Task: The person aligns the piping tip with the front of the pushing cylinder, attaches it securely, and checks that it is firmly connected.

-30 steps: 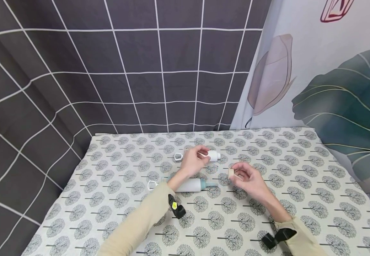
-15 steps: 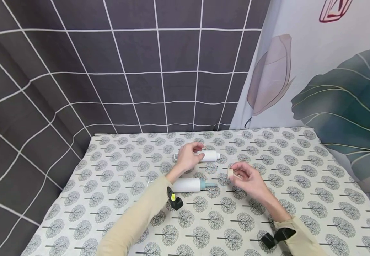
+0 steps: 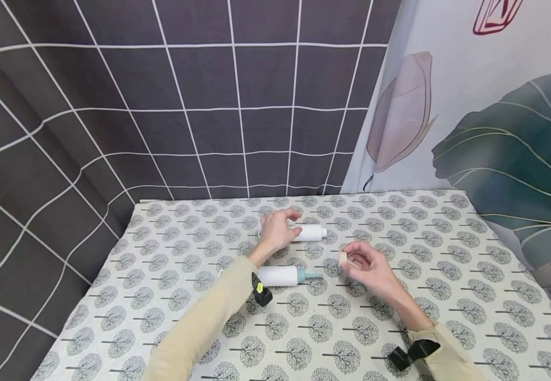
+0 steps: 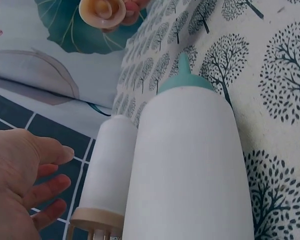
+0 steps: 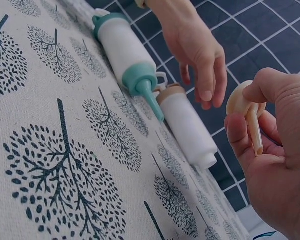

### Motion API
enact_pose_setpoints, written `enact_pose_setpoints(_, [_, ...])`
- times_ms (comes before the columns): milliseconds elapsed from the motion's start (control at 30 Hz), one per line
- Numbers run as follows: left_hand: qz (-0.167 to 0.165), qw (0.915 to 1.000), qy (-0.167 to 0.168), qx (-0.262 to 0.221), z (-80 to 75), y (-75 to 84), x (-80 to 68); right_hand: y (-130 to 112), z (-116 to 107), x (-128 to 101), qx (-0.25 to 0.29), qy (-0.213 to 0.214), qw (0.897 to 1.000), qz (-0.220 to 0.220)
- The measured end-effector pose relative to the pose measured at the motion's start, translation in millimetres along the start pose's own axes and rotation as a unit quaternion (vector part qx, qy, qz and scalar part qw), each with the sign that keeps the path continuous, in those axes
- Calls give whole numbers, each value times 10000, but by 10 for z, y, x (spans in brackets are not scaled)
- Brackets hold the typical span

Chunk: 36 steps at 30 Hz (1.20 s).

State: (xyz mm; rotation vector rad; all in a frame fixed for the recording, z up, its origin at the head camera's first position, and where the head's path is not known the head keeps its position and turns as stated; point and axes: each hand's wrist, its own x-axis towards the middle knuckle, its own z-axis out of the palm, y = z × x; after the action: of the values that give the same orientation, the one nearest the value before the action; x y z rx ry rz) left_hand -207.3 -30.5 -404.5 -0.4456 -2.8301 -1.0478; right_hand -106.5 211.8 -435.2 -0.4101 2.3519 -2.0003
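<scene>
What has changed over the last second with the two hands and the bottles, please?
The left hand let go of the far white bottle and now hovers open beside its base end. The right hand still pinches the beige cap, and the teal-tipped bottle lies where it was.

Staged tabletop recording corner: tree-print tablecloth under both hands, grid-pattern dark curtain behind them, leaf-print hanging to their right.

Tree-print table, white tube, teal-tipped tube (both lying flat)
</scene>
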Motion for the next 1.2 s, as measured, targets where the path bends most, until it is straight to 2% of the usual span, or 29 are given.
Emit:
enact_pose_setpoints(567, [-141,9986,-376,335,75,-96,63,10,-3,-9,18,0,10000,-16])
enact_pose_setpoints(900, [-205,9985,-403,318,93,-111,65,-5,4,-26,-12,27,10000,4])
enact_pose_setpoints(1200, [-326,9974,-610,177,108,-143,90,-3,-8,-26,15,9,9999,100])
